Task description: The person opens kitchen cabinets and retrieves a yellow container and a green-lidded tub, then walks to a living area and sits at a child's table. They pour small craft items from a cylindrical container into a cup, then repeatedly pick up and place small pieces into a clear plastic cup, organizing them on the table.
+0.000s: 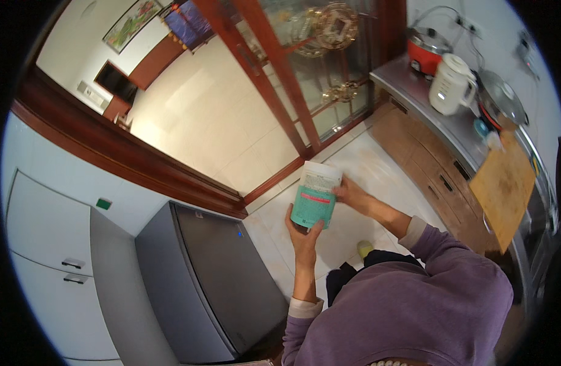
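Note:
A green and white package [315, 201] with printed writing and a red stripe is held up in front of my body. My left hand [303, 231] grips its lower end, the thumb lying on the front face. At the upper right edge, my right hand [350, 194] touches the white part; its fingertips are partly hidden and slightly blurred. Whether the package is a rigid tub or a soft pouch cannot be told for certain.
A grey refrigerator [230, 274] stands at left, near a sliding wood-and-glass door [303, 91]. Along the right runs a metal counter [399, 80] with a red electric cooker [427, 52], a white jug [450, 84], a lidded pan [503, 98] and a wooden cutting board [504, 187].

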`<state>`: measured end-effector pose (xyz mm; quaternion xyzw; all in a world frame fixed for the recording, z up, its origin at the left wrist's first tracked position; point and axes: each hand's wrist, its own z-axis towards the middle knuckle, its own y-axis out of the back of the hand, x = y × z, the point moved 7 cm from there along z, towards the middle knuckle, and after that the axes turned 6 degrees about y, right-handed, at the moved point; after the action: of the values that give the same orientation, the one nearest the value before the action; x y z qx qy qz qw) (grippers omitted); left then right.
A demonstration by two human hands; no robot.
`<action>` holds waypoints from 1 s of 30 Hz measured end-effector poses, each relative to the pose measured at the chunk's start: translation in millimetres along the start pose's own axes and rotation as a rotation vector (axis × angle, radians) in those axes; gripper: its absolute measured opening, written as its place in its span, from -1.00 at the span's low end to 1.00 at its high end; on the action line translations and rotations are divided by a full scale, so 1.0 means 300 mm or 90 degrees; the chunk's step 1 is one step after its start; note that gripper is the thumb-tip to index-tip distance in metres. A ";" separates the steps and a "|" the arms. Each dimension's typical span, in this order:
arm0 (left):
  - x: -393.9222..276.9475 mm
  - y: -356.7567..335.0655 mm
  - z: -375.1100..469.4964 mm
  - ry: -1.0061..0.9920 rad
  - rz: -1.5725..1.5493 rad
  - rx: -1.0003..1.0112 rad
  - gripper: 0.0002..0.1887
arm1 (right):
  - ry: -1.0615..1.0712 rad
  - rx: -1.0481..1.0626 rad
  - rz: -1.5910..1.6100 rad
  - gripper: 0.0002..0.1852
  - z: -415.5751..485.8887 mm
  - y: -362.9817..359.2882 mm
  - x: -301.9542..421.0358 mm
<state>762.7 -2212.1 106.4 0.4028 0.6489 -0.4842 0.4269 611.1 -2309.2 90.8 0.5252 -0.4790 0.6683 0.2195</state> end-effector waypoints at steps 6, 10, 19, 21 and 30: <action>-0.176 0.208 0.338 -0.084 0.141 -0.150 0.07 | 0.144 0.063 -0.102 -0.43 0.494 0.003 0.148; -0.248 0.369 0.575 -0.096 0.155 -0.171 0.03 | 0.187 0.090 -0.200 -0.77 0.790 -0.068 0.119; -0.556 0.664 1.178 -0.154 0.282 -0.198 -0.01 | 0.146 0.024 -0.195 -0.74 1.511 -0.198 0.058; -0.605 0.719 1.312 -0.158 0.308 -0.192 0.00 | 0.131 0.009 -0.190 -0.73 1.656 -0.210 0.044; -0.620 1.041 1.969 -0.040 -0.066 -0.114 -0.27 | 0.150 0.079 -0.191 -0.70 2.362 -0.321 0.004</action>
<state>1209.6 -2742.4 94.7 0.3136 0.6961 -0.4580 0.4553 1035.7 -2883.5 123.8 0.5216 -0.3242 0.7130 0.3383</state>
